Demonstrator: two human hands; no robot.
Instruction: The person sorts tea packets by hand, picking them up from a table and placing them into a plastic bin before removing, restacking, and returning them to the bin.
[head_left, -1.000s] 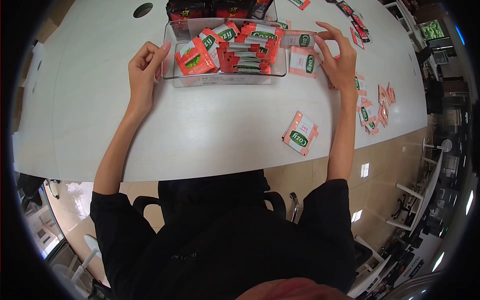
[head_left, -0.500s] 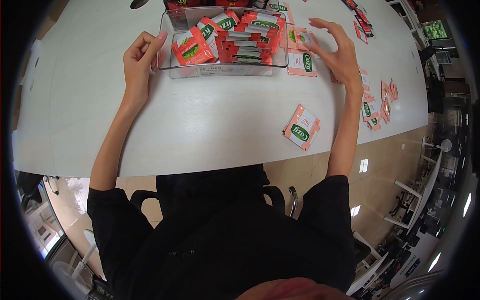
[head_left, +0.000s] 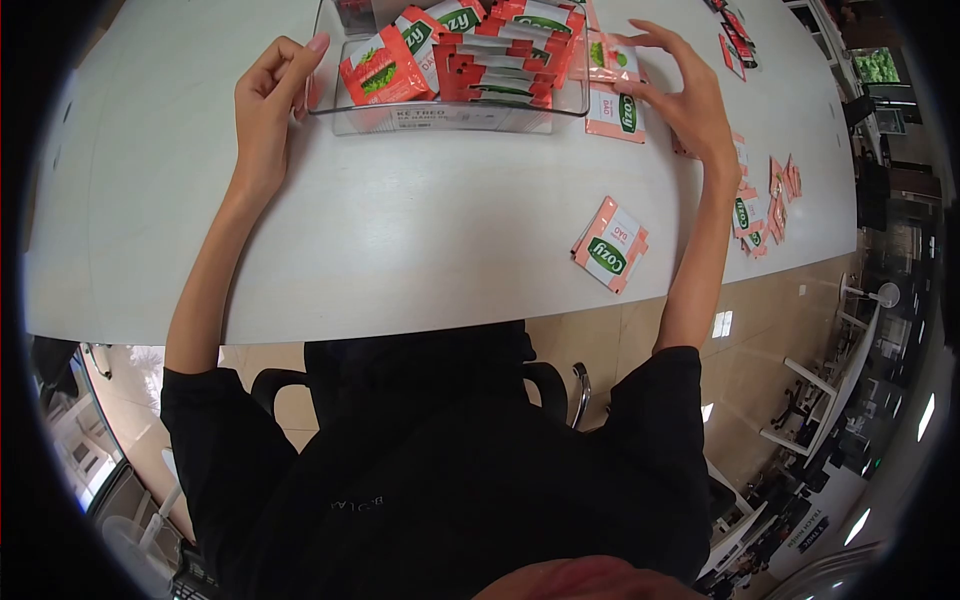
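**Sachet between bin and right hand.** The sachet lies at the bin's right end, left of the nearer right hand, whose fingers are spread. The left hand curls at the bin's left end; its grip is uncertain.

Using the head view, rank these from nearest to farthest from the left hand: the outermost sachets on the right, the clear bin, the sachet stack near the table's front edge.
From the left hand:
1. Clear bin, its left end right at the thumb.
2. Sachet stack, off to the right.
3. Outermost sachets, farther right.
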